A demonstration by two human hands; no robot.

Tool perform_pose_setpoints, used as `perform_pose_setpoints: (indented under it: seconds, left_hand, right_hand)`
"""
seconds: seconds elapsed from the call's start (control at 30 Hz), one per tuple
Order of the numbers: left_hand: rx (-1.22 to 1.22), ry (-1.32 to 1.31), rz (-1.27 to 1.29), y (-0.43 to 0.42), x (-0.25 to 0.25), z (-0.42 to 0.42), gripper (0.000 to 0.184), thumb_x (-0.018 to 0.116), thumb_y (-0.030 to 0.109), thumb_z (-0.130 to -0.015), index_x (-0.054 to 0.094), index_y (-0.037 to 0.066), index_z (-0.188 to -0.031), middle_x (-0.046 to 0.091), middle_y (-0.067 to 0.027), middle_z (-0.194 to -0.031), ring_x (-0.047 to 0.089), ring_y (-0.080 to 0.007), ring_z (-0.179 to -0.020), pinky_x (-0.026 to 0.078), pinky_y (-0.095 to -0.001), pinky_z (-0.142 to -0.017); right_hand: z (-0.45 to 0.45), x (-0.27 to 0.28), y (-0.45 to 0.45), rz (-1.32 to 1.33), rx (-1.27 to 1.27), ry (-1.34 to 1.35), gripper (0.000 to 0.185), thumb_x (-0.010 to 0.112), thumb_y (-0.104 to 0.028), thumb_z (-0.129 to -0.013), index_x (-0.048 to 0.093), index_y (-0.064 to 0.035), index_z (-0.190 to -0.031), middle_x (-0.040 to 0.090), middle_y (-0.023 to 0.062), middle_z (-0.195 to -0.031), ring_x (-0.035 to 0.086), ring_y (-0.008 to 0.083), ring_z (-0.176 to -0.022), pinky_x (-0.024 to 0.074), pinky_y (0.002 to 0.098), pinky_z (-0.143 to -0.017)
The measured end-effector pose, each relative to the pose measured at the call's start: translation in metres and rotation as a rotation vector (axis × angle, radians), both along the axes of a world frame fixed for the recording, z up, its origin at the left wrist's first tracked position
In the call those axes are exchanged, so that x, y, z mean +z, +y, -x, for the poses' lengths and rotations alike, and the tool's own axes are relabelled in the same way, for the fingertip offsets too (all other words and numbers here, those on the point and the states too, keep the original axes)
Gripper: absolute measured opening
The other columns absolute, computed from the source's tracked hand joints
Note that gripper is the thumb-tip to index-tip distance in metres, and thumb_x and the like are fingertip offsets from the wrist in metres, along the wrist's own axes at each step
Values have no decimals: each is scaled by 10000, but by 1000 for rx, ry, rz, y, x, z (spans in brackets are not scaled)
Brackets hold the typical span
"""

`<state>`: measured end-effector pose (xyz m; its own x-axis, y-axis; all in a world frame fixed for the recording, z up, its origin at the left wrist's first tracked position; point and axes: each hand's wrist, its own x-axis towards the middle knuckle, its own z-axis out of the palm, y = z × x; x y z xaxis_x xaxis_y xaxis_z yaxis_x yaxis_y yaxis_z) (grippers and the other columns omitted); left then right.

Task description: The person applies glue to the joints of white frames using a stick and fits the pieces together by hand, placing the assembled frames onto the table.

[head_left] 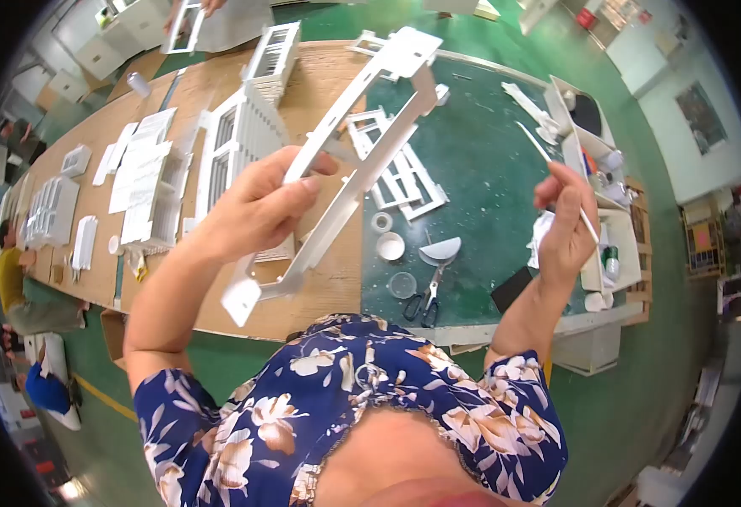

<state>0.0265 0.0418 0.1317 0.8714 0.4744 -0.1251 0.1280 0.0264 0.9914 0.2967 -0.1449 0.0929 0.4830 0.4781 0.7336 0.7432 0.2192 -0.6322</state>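
My left hand [273,198] is closed around one long side of a white rectangular frame [324,232]. The frame is raised above the table and tilted, its far end up and to the right. In my right hand [566,220], at the table's right side, is a thin white stick [534,142] whose ends show above and below the fingers. It is apart from the frame; its exact kind cannot be made out. More white frames [408,173] lie on the green mat beyond, partly behind the held one.
Scissors [428,302], a tape roll [391,247] and a small round lid [401,286] lie on the green mat [480,127]. Stacked white frames [239,139] stand at left. White bins [611,245] line the right edge. Another person's hand [211,7] shows at the far side.
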Motion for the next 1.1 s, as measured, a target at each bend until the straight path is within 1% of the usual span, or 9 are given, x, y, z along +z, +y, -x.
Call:
perform_pose_setpoints:
  seconds: [0.07,0.13,0.27,0.4,0.67,0.77,0.97,1.03,1.1]
  left_hand:
    - [-21,121,47,3,6,1,263,458,208,-960,512,38,-1154,392,52,-636,344,-17,-427,240,-175,-357]
    - [-35,187,87,4,15,6,287,474,241,-954,520,36,-1150,425,30,-659,345,-21,-417,235,-176,-343]
    - [-33,277,114,3,30,13,301,490,259,-948,550,28,-1132,445,17,-663,339,-21,-394,234,-170,-326]
    - [1,321,139,3,33,18,306,497,261,-945,579,24,-1119,448,8,-663,329,-20,-363,238,-154,-312]
    - [58,403,189,2,22,24,285,500,247,-942,602,27,-1091,457,3,-653,354,-20,-355,255,-162,-299]
    - [110,445,207,1,13,28,275,507,241,-938,609,27,-1079,464,-1,-647,358,-21,-356,262,-163,-301]
    - [193,544,225,1,-2,33,267,520,235,-930,614,19,-1055,471,4,-638,364,-21,-365,268,-166,-303]
    - [203,578,164,0,-9,33,305,467,243,-951,582,2,-1098,428,5,-626,320,-11,-332,258,-145,-289]
    - [228,586,190,-1,-14,33,307,465,242,-950,581,0,-1099,426,6,-626,313,-10,-331,254,-144,-287]
  right_hand:
    - [-4,7,3,-50,3,-76,280,448,-193,-984,588,37,-1062,582,60,-735,519,110,-639,422,223,-585]
    - [-2,5,3,-164,39,53,291,443,-202,-984,583,44,-1052,609,90,-758,553,129,-641,453,237,-601]
    - [1,-8,-7,-206,153,249,242,476,-174,-968,575,45,-992,632,124,-769,596,153,-631,509,278,-623]
    - [11,-18,-6,-131,172,335,166,534,-119,-937,559,38,-983,635,114,-766,598,145,-637,509,260,-622]
    - [23,-53,-1,-26,230,396,166,511,-123,-943,543,34,-982,635,121,-767,604,149,-639,513,268,-621]
    - [23,-77,0,14,254,503,166,504,-125,-946,547,31,-981,632,110,-775,605,143,-657,510,263,-634]
    - [24,-155,8,317,275,624,147,497,-114,-949,553,16,-990,634,89,-822,602,96,-692,497,226,-654]
    - [25,-180,11,354,300,692,146,502,-114,-946,555,17,-982,638,90,-826,603,95,-692,499,224,-652]
    - [24,-204,14,434,311,739,147,508,-119,-943,557,18,-965,642,94,-826,604,98,-694,503,229,-651]
